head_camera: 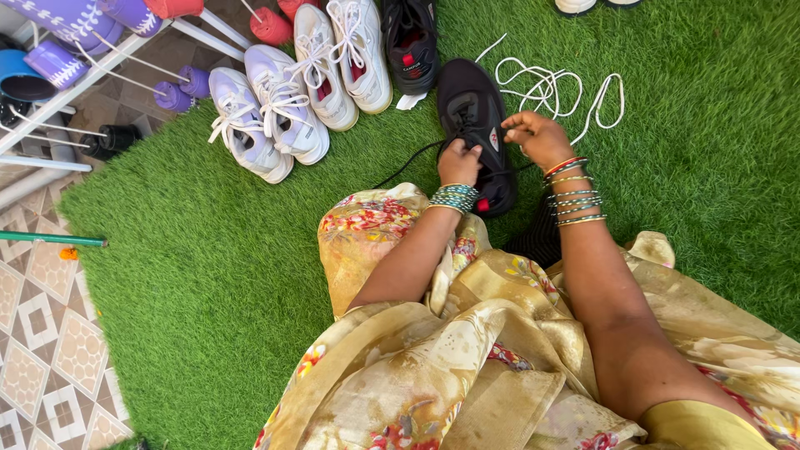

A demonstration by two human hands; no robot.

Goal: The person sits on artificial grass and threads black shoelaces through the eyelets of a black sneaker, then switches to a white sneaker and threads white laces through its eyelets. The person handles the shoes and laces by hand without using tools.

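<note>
Person seated on green artificial turf [208,275], patterned yellow floral garment [433,350] over the lap. Black shoe [475,117] lies on the turf just ahead of the knees, at 12 o'clock from the lap. Left hand [459,162] rests on the shoe's near half, fingers curled and pinching a black lace [408,162] that trails off toward 9 o'clock. Right hand [537,137] sits at the shoe's 3 o'clock edge, fingers bent, pinched at the shoe's side; what they pinch, cannot tell. Bangles on both wrists. Loose white lace [550,87] coiled on the turf at 1 o'clock. 4 white shoes [287,100] lined up at 10 o'clock, another black shoe [411,42] at 11.
</note>
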